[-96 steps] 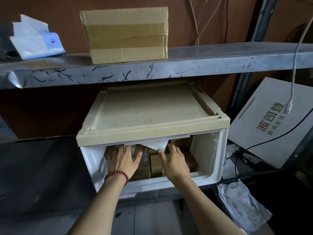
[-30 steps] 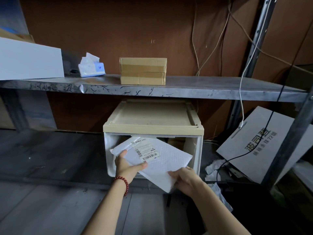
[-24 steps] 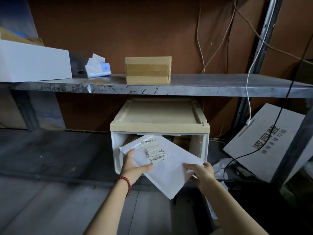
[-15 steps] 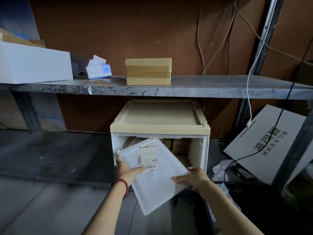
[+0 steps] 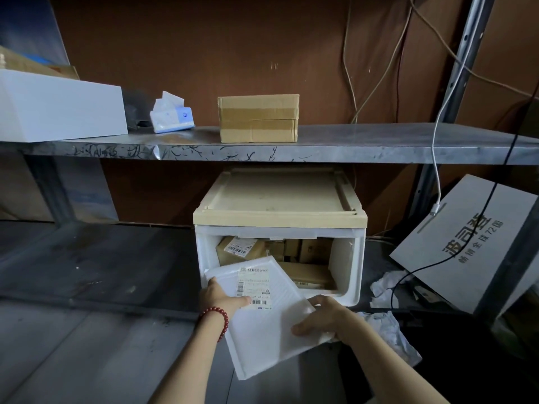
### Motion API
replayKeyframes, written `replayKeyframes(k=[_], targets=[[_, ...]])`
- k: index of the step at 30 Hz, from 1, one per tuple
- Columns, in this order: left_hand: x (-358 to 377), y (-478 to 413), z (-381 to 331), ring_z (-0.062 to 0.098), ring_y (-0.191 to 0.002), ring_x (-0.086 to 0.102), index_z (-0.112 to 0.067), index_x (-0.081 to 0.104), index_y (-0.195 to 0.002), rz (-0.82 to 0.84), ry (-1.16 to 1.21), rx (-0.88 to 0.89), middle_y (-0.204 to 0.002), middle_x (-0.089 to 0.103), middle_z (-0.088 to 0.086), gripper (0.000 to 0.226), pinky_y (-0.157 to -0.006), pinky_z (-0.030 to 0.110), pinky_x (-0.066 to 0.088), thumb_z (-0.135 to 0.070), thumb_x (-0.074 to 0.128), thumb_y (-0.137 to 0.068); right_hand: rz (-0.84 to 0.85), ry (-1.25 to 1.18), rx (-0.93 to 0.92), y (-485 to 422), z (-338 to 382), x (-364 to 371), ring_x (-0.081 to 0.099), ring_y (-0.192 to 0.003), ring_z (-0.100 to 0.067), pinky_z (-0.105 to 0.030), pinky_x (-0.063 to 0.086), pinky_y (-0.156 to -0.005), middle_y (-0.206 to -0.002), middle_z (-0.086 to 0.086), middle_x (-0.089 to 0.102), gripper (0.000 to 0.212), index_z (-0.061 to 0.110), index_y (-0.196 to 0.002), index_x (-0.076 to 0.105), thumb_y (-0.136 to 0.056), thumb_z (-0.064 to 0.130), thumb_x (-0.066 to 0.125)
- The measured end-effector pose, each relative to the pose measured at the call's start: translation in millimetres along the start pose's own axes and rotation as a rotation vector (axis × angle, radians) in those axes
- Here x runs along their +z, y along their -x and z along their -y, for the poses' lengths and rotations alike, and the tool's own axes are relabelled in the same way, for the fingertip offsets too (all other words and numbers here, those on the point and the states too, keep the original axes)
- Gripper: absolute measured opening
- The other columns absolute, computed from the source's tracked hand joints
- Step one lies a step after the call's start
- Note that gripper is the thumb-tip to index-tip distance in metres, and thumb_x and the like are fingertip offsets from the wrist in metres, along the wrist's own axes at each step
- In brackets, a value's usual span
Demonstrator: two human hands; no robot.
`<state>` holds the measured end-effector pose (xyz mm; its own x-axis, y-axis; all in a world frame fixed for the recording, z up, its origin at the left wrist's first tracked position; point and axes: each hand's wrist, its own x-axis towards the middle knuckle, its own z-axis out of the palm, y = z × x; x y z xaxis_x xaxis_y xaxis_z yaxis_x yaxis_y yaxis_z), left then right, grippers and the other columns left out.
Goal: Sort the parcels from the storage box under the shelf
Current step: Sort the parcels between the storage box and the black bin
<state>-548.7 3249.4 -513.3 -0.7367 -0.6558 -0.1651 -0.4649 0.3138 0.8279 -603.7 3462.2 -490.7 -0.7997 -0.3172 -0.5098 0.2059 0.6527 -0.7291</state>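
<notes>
Item in hand: one flat white padded mailer (image 5: 271,325) with a printed barcode label. It is held tilted just in front of the open mouth of the white plastic storage box with a beige lid (image 5: 277,196), which stands under the middle stretch of the grey metal shelf (image 5: 364,147). Left hand (image 5: 220,298): grip closed on the mailer's left edge, thumb laid across the label. Right hand (image 5: 323,316): grip closed on the lower right edge, fingers curled over the face. Step, as I judge it: mailer out of the box, label up for reading, destination undecided. The next move calls for checking the label, then carrying the floppy mailer clear with both holds kept. Remaining stock: several brown cardboard parcels (image 5: 306,272) stacked inside the box. On the shelf: one taped brown cardboard carton (image 5: 258,118) at mid-span near the front edge, one soft tissue pack (image 5: 172,118) beside it, and one large white box (image 5: 58,106) at the left end. Possible obstructions: a white cable (image 5: 436,141) hanging past the shelf's right end, a grey printed board (image 5: 466,252) leaning to the right, and crumpled white wrapping (image 5: 388,328) just beside the storage box.
</notes>
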Motion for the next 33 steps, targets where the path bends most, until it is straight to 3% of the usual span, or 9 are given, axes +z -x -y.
replayKeyframes(k=[2, 6, 11, 16, 22, 27, 30, 33], targets=[[-0.1, -0.5, 1.8, 0.027, -0.123, 0.049, -0.005, 0.042, -0.135, 0.016, -0.004, -0.006, -0.138, 0.045, 0.013, 0.087, -0.094, 0.03, 0.044, -0.019, 0.089, -0.062, 0.006, 0.023, 0.001, -0.3, -0.9, -0.4, 0.052, -0.1, -0.019, -0.029, 0.046, -0.08, -0.11, 0.0, 0.051, 0.079, 0.013, -0.135, 0.045, -0.068, 0.018, 0.085], [1.8, 0.9, 1.4, 0.026, -0.13, 0.04, -0.009, 0.029, -0.143, 0.027, 0.025, 0.053, -0.145, 0.034, 0.011, 0.102, -0.1, 0.031, 0.039, -0.015, 0.09, -0.06, -0.035, 0.144, 0.019, 0.6, -1.9, -3.2, 0.051, -0.12, -0.026, -0.039, 0.048, -0.099, -0.131, -0.007, 0.049, 0.086, 0.011, -0.136, 0.037, -0.066, 0.018, 0.087], [6.8, 4.4, 4.6, 0.023, -0.128, 0.039, -0.01, 0.029, -0.134, 0.024, 0.065, 0.059, -0.145, 0.03, 0.007, 0.099, -0.095, 0.026, 0.037, -0.011, 0.091, -0.057, -0.031, 0.181, 0.051, 5.3, -3.4, -2.1, 0.054, -0.116, -0.03, -0.046, 0.051, -0.094, -0.127, -0.011, 0.053, 0.08, 0.01, -0.132, 0.039, -0.066, 0.009, 0.085], [6.9, 2.5, 1.2, 0.019, -0.117, 0.043, -0.013, 0.032, -0.129, -0.011, 0.125, 0.12, -0.141, 0.036, 0.004, 0.091, -0.085, 0.021, 0.035, -0.011, 0.09, -0.059, -0.069, 0.147, 0.013, 5.9, -0.6, -4.0, 0.052, -0.117, -0.027, -0.038, 0.048, -0.097, -0.13, -0.009, 0.051, 0.077, 0.011, -0.132, 0.037, -0.07, 0.012, 0.083], [6.0, -6.2, -5.8, 0.022, -0.128, 0.039, -0.017, 0.038, -0.133, -0.05, 0.22, 0.218, -0.142, 0.04, 0.002, 0.085, -0.091, 0.023, 0.033, -0.015, 0.087, -0.064, -0.209, 0.065, -0.111, 2.6, 5.1, -4.2, 0.053, -0.113, -0.024, -0.032, 0.046, -0.095, -0.123, -0.007, 0.055, 0.059, 0.012, -0.12, 0.044, -0.073, 0.013, 0.081], [4.0, -8.5, -16.6, 0.023, -0.132, 0.038, -0.019, 0.037, -0.137, -0.078, 0.213, 0.258, -0.146, 0.038, 0.002, 0.08, -0.096, 0.025, 0.033, -0.019, 0.083, -0.071, -0.327, -0.039, -0.18, -4.7, 7.7, -0.4, 0.049, -0.097, -0.017, -0.026, 0.043, -0.082, -0.119, -0.004, 0.056, 0.05, 0.012, -0.116, 0.046, -0.077, 0.008, 0.076], [6.2, -6.4, -18.6, 0.021, -0.134, 0.036, -0.018, 0.037, -0.139, -0.032, 0.122, 0.27, -0.148, 0.034, 0.003, 0.077, -0.101, 0.026, 0.032, -0.02, 0.08, -0.075, -0.303, -0.051, -0.174, -7.1, 7.4, 1.0, 0.048, -0.096, -0.017, -0.025, 0.042, -0.081, -0.117, -0.003, 0.055, 0.052, 0.013, -0.118, 0.046, -0.076, 0.01, 0.077], [9.3, -0.2, -17.1, 0.018, -0.134, 0.033, -0.017, 0.044, -0.134, 0.063, -0.031, 0.225, -0.148, 0.023, 0.004, 0.078, -0.103, 0.026, 0.033, -0.033, 0.084, -0.069, -0.243, -0.16, -0.183, -7.1, 6.1, 0.8, 0.052, -0.091, -0.015, -0.027, 0.046, -0.078, -0.097, 0.006, 0.053, 0.053, 0.021, -0.114, 0.043, -0.075, 0.016, 0.079]])
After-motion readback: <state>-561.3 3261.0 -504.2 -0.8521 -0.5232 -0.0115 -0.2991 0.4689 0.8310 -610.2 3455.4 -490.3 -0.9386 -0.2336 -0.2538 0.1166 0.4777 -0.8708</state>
